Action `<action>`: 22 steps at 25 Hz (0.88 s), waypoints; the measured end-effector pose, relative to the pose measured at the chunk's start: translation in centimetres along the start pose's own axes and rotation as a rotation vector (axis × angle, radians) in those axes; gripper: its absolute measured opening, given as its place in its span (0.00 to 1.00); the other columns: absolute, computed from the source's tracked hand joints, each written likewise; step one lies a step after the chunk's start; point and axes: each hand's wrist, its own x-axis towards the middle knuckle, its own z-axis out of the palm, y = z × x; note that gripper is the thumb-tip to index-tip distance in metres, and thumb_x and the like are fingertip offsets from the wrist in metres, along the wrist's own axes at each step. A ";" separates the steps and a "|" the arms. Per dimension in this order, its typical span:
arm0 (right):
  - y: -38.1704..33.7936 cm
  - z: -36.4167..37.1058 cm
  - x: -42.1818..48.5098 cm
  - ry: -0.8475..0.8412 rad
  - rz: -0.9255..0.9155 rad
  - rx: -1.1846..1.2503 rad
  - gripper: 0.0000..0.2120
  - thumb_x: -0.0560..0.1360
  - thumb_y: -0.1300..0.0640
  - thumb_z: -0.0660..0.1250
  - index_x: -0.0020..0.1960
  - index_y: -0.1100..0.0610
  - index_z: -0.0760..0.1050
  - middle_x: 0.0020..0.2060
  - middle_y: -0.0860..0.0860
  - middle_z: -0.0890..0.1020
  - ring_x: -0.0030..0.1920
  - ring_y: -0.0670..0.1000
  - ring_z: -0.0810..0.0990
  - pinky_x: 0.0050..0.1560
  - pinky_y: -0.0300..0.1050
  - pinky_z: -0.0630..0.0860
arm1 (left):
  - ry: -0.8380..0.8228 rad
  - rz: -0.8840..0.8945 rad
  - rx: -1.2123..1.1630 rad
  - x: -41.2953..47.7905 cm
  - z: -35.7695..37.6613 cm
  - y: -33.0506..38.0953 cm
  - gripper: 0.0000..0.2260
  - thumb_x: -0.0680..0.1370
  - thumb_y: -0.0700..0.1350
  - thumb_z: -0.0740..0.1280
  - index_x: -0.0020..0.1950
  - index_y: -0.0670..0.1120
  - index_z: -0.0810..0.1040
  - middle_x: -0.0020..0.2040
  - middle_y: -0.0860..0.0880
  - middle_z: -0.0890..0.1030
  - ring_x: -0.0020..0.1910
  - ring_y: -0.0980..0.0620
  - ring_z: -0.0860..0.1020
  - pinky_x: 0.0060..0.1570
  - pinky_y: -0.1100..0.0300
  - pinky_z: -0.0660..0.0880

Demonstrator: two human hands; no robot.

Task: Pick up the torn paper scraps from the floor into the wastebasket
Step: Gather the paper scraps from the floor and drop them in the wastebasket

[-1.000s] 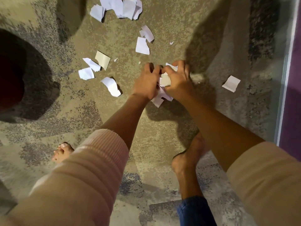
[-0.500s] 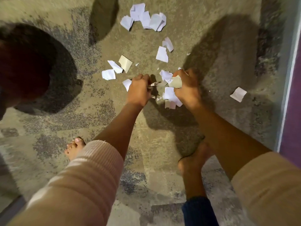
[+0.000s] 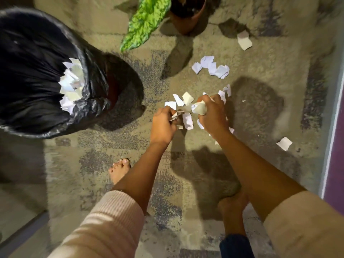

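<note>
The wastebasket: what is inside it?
Inside the wastebasket, a black liner holds white paper scraps. Anything beneath the scraps is covered, and the basket's bottom cannot be seen.

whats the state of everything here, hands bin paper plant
wastebasket, open, lined with a black bag
scraps in wastebasket, lying inside
left hand, grips small scraps
right hand, grips crumpled wad
floor scraps, loose, scattered
plant pot, upright
</note>
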 end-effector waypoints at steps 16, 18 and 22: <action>-26.7 -0.6 -2.0 0.121 -0.333 0.251 0.17 0.67 0.68 0.69 0.55 0.57 0.77 0.53 0.58 0.74 0.52 0.58 0.76 0.52 0.49 0.77 | 0.542 -0.044 -0.263 -1.4 -22.5 -2.3 0.07 0.74 0.39 0.70 0.49 0.44 0.76 0.46 0.49 0.76 0.47 0.50 0.74 0.45 0.62 0.67; -29.0 0.0 -1.6 0.108 -0.376 0.299 0.17 0.68 0.68 0.69 0.55 0.58 0.77 0.53 0.57 0.73 0.53 0.56 0.77 0.53 0.44 0.77 | 0.602 -0.121 -0.275 -1.1 -24.1 -4.0 0.08 0.74 0.41 0.71 0.51 0.44 0.75 0.48 0.50 0.76 0.47 0.51 0.74 0.44 0.65 0.65; -31.9 2.2 -0.9 0.094 -0.441 0.294 0.18 0.68 0.68 0.70 0.56 0.58 0.77 0.53 0.57 0.73 0.51 0.55 0.76 0.48 0.27 0.69 | 0.628 -0.200 -0.292 -0.5 -26.1 -7.2 0.12 0.74 0.46 0.72 0.55 0.46 0.74 0.50 0.54 0.73 0.50 0.54 0.73 0.48 0.63 0.69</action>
